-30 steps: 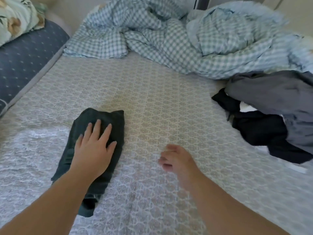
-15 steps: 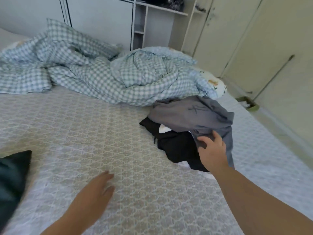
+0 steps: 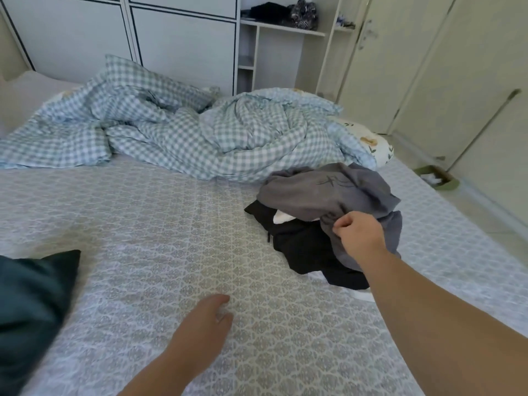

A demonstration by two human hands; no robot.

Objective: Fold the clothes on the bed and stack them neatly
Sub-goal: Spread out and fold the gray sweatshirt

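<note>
A crumpled grey garment tops a small heap on the right of the bed, over a black garment with a bit of white cloth showing. My right hand grips the grey garment's near edge in a fist. A folded dark green garment lies at the left edge of the view. My left hand hovers low over the patterned bedspread, fingers relaxed and holding nothing.
A rumpled blue checked duvet fills the far side of the bed, with a floral pillow at its right end. White cupboards and shelves stand behind. A green tray sits on the floor by the bed's right edge.
My view swung right, away from the folded green garment. My left hand left that garment. My right hand reached the heap and closed on the grey garment.
</note>
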